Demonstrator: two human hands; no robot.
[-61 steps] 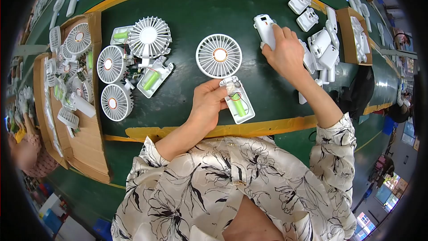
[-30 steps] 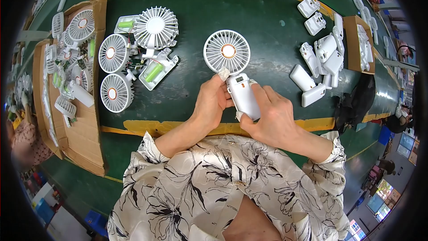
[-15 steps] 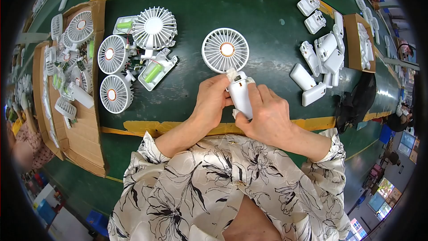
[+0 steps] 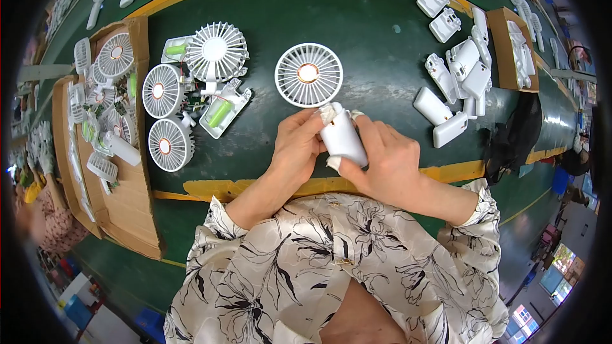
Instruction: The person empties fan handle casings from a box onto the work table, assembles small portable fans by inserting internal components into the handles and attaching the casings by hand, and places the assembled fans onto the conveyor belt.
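Observation:
A white handheld fan with a round slatted head [image 4: 308, 75] and an orange-ringed centre is held in front of me, head pointing away. Its white handle [image 4: 344, 138] sits between my two hands. My left hand [image 4: 297, 144] is closed on the handle's left side, its covered thumb tip pressing near the top. Around the right side, my right hand [image 4: 387, 156] grips the handle with thumb low and fingers high. White covers wrap several fingertips. The fingers partly hide the handle's edges.
Opened fans with green batteries [image 4: 220, 113] lie left of centre. Further left is a cardboard box [image 4: 131, 210] of fan parts. White handle shells [image 4: 432, 106] are piled at right, by a small carton [image 4: 508, 76]. A black cloth or bag [image 4: 517, 132] lies near the right edge.
The handle has turned slightly in my hands, so its dark top slot no longer shows. The fan head sits a little further left in view, and the camera has shifted slightly.

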